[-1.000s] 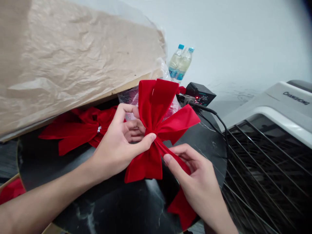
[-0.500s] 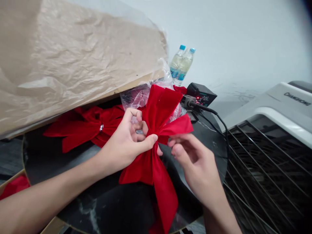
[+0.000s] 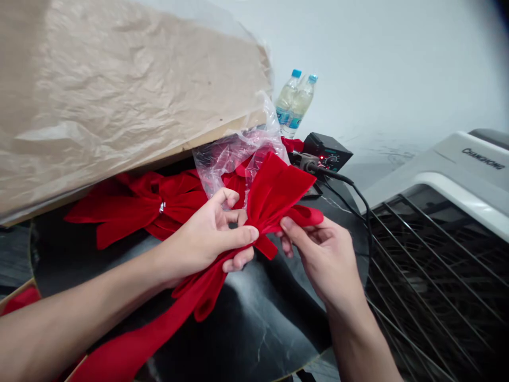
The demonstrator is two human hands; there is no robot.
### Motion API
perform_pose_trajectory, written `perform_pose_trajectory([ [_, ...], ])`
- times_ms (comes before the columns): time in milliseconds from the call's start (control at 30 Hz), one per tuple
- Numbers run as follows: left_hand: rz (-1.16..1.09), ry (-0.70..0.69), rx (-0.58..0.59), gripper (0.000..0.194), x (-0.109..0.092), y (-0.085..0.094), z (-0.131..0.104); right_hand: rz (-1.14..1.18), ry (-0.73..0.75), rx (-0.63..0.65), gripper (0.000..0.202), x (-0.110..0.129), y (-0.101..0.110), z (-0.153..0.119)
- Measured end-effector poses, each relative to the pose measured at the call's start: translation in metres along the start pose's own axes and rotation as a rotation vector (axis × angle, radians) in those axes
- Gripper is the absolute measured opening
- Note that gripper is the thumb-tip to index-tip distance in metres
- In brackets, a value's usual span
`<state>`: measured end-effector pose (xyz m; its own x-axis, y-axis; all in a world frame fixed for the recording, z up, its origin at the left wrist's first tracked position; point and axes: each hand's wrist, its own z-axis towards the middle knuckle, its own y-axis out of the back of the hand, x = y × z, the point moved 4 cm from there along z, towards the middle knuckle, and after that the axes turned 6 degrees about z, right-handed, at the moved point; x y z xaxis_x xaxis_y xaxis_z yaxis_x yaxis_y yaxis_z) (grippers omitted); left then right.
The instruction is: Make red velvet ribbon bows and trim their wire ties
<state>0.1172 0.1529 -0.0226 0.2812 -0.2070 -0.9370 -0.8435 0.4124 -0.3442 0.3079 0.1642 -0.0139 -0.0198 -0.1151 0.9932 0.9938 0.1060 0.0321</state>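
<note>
A red velvet bow [image 3: 274,188] is held above the black marbled round table [image 3: 246,339]. My left hand [image 3: 222,233] pinches it at the gathered middle, thumb on top. At its right side, my right hand [image 3: 322,244] grips a loop between thumb and fingers. One long red tail runs from under my left hand down to the lower left. Behind my left forearm lies a second red bow [image 3: 131,204] with a small silvery tie [image 3: 162,207] at its centre.
A clear plastic bag [image 3: 222,159] with red material lies behind the bow. Beyond are two bottles [image 3: 294,101] and a black control box [image 3: 328,154] with a lit red light and cable. A plastic-wrapped cardboard box [image 3: 139,79] leans in from the left; a Changhong-marked heater [image 3: 449,175] stands right.
The bow has turned in my hands, its long tail swinging from straight down to the lower left. My right hand has closed on the right loop.
</note>
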Motion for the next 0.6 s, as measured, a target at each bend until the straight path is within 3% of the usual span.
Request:
perform_pose_trajectory([
  [100, -0.035, 0.047, -0.027, 0.044, -0.004, 0.005, 0.003, -0.291, -0.182, 0.191, 0.044, 0.005, 0.013, -0.016],
  [167, -0.070, 0.091, -0.043, 0.045, -0.005, 0.007, 0.004, -0.514, 0.028, 0.135, 0.029, 0.020, 0.022, -0.028],
  [200, -0.084, 0.117, -0.040, 0.046, -0.004, 0.007, 0.004, -0.598, 0.215, 0.109, 0.013, 0.029, 0.022, -0.035],
  [233, -0.096, 0.142, -0.031, 0.047, -0.004, 0.006, 0.003, -0.662, 0.411, 0.109, 0.014, 0.036, 0.019, -0.041],
  [333, -0.133, 0.181, -0.001, 0.052, -0.002, 0.004, 0.001, -0.783, 0.789, 0.248, 0.050, 0.039, 0.000, -0.049],
  [400, -0.148, 0.194, 0.023, 0.051, -0.001, 0.002, 0.000, -0.826, 0.878, 0.310, 0.049, 0.034, -0.010, -0.044],
  [600, -0.165, 0.238, 0.058, 0.051, -0.001, 0.003, -0.002, -0.856, 0.914, 0.405, 0.039, 0.039, -0.013, -0.027],
])
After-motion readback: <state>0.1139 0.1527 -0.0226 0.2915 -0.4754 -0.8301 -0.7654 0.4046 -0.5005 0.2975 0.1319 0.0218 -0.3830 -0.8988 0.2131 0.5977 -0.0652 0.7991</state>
